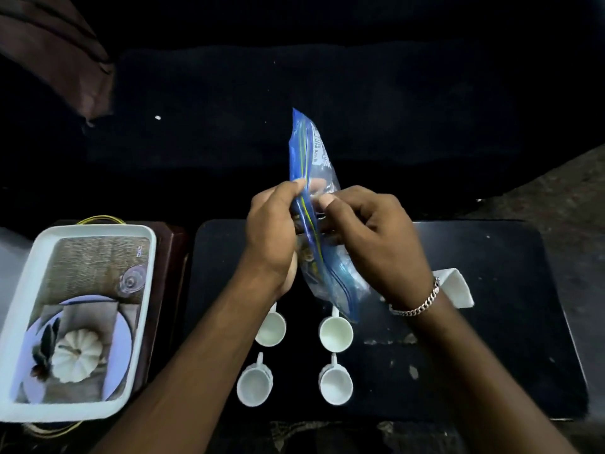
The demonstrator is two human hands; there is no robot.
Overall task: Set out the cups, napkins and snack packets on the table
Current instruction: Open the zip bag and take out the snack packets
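Both hands hold a blue clear zip bag (312,165) upright above the black table (491,290). My left hand (271,231) pinches its left edge and my right hand (370,234) pinches the right side near the zip line; snack items show dimly inside. Below the bag stand several small white cups in a square: one (271,329) partly behind my left forearm, one (336,333), one (254,387) and one (336,385), all with handles pointing away. A folded white napkin (458,291) lies on the table, right of my right wrist.
A white tray (19,339) with a printed picture inside sits on a dark brown stand at the left. A brown cloth (55,54) hangs at the upper left. The floor beyond the table is dark.
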